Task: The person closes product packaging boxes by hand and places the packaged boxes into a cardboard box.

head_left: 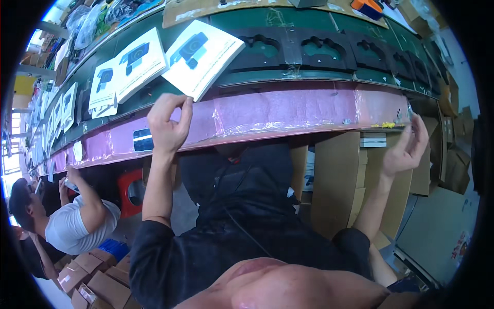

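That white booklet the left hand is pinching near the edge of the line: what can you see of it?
The white booklet looks like a thin stack of paper pages with a glossy cover showing a picture of a dark blue-black device. It lies tilted on the green conveyor belt, one corner hanging over the pink taped edge. The left hand pinches that lower corner between thumb and fingers. Similar booklets lie beside it to the left.

Glossy white paper booklet point(203, 56); shiny pink plastic film point(288, 110) on bench edge.
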The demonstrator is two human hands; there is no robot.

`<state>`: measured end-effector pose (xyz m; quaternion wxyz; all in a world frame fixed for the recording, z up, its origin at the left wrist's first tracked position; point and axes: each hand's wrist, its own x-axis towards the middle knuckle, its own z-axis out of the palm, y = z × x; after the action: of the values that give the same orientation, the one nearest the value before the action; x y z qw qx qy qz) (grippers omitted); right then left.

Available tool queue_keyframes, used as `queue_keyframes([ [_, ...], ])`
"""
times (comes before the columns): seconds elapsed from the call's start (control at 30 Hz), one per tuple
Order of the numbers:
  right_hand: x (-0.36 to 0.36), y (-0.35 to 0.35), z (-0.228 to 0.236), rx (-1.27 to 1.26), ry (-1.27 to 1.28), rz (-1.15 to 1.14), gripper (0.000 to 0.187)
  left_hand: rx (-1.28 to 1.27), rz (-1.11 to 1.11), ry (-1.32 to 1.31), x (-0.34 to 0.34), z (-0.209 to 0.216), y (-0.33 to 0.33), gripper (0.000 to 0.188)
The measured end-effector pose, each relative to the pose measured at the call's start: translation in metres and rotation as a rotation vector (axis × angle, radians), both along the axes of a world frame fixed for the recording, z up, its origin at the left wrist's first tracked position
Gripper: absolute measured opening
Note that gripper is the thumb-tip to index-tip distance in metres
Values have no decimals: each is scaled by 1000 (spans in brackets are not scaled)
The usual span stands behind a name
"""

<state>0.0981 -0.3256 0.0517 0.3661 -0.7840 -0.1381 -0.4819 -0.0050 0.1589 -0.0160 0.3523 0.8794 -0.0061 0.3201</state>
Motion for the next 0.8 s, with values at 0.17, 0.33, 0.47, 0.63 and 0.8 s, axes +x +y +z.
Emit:
queue_keyframes([
  [0.17,-7,112,-5,-49,350,491,17,380,77,-33,22,20,12,38],
  [0.33,5,219,-91,321,962,890,28,580,-15,2,41,-11,-3,62],
  [0.47,-16,285,-107,549,1113,1025,57,436,5,-136,38,-12,-9,53],
  [0.63,-48,289,-34,800,704,1262,62,200,-119,-324,10,13,-69,50],
  [0.8,-46,213,-10,896,658,1029,30,105,-545,-410,-2,29,-116,53],
])
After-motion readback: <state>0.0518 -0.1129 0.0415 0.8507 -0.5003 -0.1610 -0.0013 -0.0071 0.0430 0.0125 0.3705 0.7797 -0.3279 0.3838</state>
